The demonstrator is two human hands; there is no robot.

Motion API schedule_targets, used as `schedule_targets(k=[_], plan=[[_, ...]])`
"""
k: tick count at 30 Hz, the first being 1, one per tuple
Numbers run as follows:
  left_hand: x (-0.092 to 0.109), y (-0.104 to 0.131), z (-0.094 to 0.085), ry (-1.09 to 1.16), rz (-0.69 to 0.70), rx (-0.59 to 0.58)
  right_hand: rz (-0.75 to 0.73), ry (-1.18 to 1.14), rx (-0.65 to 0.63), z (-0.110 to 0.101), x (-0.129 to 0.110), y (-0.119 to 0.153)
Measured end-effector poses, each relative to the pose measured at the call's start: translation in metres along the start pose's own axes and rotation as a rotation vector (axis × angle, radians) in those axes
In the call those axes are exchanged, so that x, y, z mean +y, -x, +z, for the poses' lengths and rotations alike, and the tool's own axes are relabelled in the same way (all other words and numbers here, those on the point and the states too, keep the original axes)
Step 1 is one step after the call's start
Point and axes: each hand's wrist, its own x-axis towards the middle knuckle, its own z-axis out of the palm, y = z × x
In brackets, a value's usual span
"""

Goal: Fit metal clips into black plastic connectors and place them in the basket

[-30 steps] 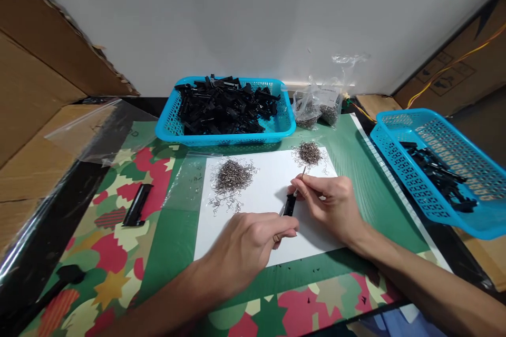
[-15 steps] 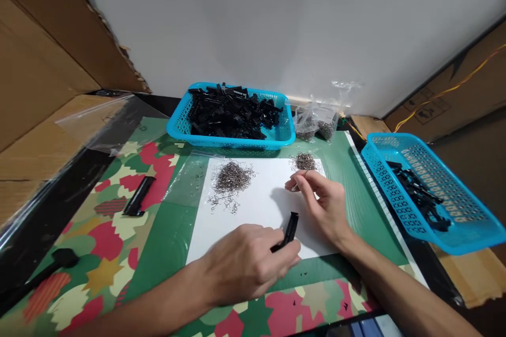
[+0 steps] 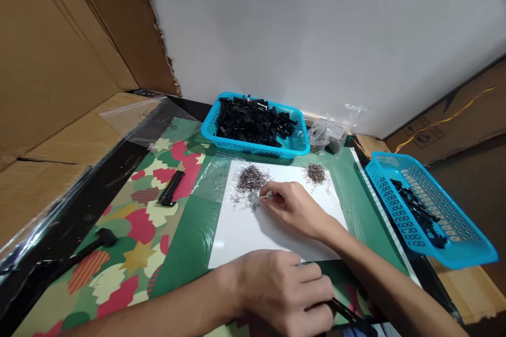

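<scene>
My left hand is closed around a black plastic piece near the front edge, its end sticking out to the right. Over the white sheet, my right hand pinches a thin, light-coloured tool whose tip points left. That tip is beside the larger pile of small metal springs or clips. A smaller pile lies behind my right hand, at the back right of the sheet.
A blue basket of black parts stands at the back; another basket is at the right. Clear bags sit behind the sheet. One black piece and a black tool lie left.
My right hand has moved left from near the small pile to the large pile. My left hand has lowered toward the front edge with the black piece. The view has shifted.
</scene>
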Motion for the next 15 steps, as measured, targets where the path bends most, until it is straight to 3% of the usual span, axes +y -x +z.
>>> schedule_targets(k=[10, 15], plan=[[-0.008, 0.006, 0.004, -0.069, 0.037, 0.103, 0.065, -0.265, 0.017, 0.026, 0.009, -0.002], [-0.01, 0.009, -0.002, -0.015, -0.05, 0.14, 0.08, -0.445, 0.011, 0.016, 0.013, 0.001]])
